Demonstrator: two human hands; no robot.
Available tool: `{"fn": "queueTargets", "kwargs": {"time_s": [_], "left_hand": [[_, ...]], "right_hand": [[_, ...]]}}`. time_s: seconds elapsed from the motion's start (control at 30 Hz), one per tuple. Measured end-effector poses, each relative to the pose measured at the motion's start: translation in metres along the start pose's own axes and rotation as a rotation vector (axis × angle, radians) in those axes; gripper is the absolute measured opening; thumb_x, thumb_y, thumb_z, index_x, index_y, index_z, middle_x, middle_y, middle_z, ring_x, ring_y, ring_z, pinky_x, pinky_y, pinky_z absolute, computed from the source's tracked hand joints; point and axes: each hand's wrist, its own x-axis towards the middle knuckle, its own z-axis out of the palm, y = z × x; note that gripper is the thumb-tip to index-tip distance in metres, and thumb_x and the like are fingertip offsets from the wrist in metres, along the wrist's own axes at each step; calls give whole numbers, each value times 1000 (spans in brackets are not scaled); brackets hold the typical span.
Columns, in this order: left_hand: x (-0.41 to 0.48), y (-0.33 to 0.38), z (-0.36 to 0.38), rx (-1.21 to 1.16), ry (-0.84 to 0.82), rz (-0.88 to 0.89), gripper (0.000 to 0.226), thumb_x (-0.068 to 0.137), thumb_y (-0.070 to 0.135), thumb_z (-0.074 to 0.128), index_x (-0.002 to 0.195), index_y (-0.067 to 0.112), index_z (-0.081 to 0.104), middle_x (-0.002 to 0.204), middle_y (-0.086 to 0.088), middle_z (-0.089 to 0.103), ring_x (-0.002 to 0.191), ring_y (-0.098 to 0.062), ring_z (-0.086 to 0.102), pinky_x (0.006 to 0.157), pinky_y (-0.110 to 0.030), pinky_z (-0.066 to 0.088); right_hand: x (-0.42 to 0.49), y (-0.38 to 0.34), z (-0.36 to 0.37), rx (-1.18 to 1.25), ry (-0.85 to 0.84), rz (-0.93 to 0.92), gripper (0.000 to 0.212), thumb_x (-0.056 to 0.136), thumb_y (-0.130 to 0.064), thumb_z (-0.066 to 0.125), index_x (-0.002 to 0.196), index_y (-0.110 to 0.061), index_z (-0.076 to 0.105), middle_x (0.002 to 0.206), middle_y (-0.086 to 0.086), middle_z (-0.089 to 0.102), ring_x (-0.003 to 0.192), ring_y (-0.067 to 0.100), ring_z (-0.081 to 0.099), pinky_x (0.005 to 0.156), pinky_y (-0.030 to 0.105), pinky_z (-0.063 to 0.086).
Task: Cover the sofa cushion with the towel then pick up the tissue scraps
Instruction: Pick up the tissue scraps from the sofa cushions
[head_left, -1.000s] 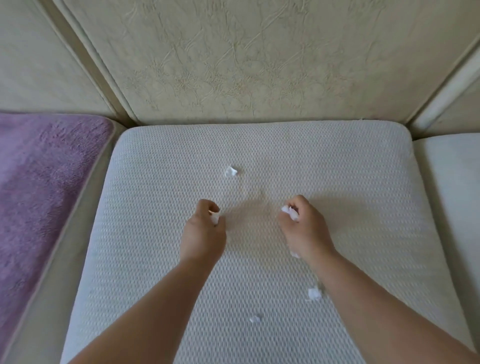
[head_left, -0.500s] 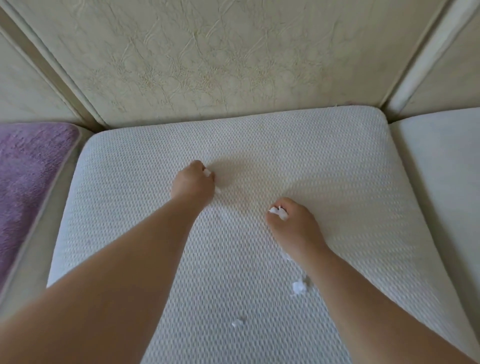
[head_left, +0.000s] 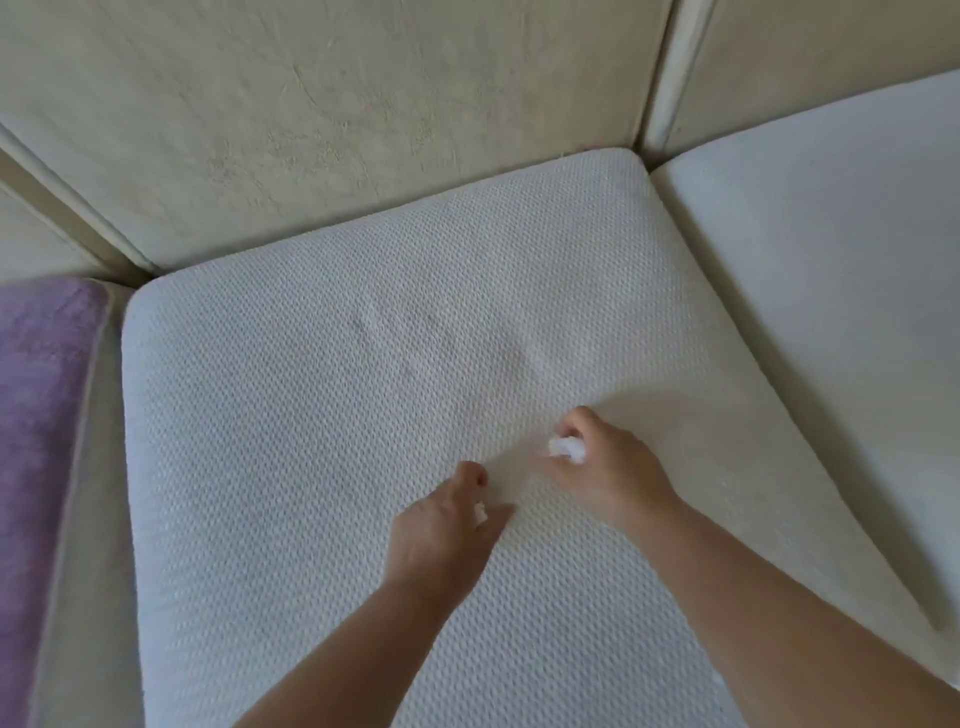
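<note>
A white waffle-textured towel (head_left: 291, 415) lies spread flat over the middle sofa cushion. My right hand (head_left: 608, 467) rests on it right of centre, fingers closed around a bunch of white tissue scraps (head_left: 567, 449). My left hand (head_left: 441, 530) is just below and left of it, fingers curled, pinching a small white scrap (head_left: 480, 513) between thumb and fingers. The two hands are a few centimetres apart. No loose scraps show on the towel; my forearms hide part of its near side.
A purple fuzzy cover (head_left: 36, 441) lies on the seat at the left. A bare cream seat cushion (head_left: 831, 291) adjoins on the right. Cream embossed back cushions (head_left: 337, 130) rise behind the towel.
My left hand pinched the far scrap, then drew back beside my right hand. The view swung left and tilted. The two loose scraps near my right forearm are no longer in sight.
</note>
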Motion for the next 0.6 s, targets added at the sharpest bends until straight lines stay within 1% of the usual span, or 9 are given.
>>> {"fn": "queueTargets", "kwargs": {"time_s": [0.07, 0.1, 0.17, 0.23, 0.3, 0.37, 0.4, 0.47, 0.6], "left_hand": [[-7, -6, 4, 83, -51, -16, 29, 87, 50, 49, 104, 27, 48, 98, 12, 63, 82, -17, 64, 65, -28, 45], [-8, -7, 5, 125, -58, -18, 22, 90, 45, 48, 100, 25, 50, 99, 9, 64, 83, -18, 63, 68, -30, 47], [-9, -8, 4, 95, -15, -46, 13, 93, 33, 46, 88, 23, 52, 94, 3, 64, 79, -19, 60, 66, -30, 45], [-13, -3, 2, -31, 36, -60, 16, 93, 29, 49, 80, 20, 48, 82, 2, 61, 71, -19, 56, 60, -28, 40], [-18, 6, 1, -129, 59, -45, 14, 92, 24, 52, 81, 16, 49, 72, 2, 60, 64, -21, 58, 55, -31, 45], [-24, 19, 3, -136, 44, 3, 4, 93, 18, 50, 90, 19, 52, 66, 7, 58, 60, -18, 58, 53, -31, 47], [-29, 29, 6, -119, 30, 32, 6, 93, 17, 49, 94, 22, 52, 66, 9, 56, 60, -16, 56, 55, -29, 46], [-37, 47, 16, -106, -9, 108, 8, 94, 20, 48, 97, 24, 53, 69, 9, 57, 63, -15, 57, 60, -30, 48], [-64, 85, 47, -84, -122, 275, 20, 92, 37, 51, 107, 23, 56, 94, 5, 68, 83, -16, 64, 74, -30, 52]], "right_hand": [[-9, -4, 14, -111, 24, -54, 20, 88, -33, 57, 93, -14, 53, 93, 3, 66, 88, 26, 62, 69, 29, 42], [-13, -5, 17, -87, 58, -56, 15, 90, -29, 54, 88, -15, 51, 86, 1, 64, 86, 26, 60, 67, 28, 39], [-20, -4, 14, 107, 115, 2, 16, 91, -24, 51, 78, -16, 44, 67, -8, 50, 67, 18, 53, 57, 25, 35], [-33, 6, 4, 310, 199, 83, 18, 89, -21, 52, 74, -14, 45, 63, -6, 48, 59, 15, 48, 51, 25, 36], [-49, 22, -7, 420, 281, 143, 14, 87, -17, 53, 73, -15, 49, 67, 4, 56, 60, 21, 55, 54, 28, 42], [-67, 40, -17, 477, 335, 199, 16, 86, -12, 52, 72, -21, 52, 71, 6, 61, 62, 22, 58, 57, 29, 45], [-75, 49, -20, 494, 352, 230, 17, 86, -12, 52, 73, -23, 54, 71, 5, 63, 62, 21, 58, 57, 28, 44], [-89, 65, -25, 520, 372, 293, 19, 86, -13, 53, 72, -25, 56, 69, 3, 63, 61, 20, 57, 59, 27, 42], [-117, 94, -27, 539, 384, 367, 20, 85, -16, 55, 67, -26, 55, 65, 0, 59, 61, 18, 54, 58, 27, 42]]}}
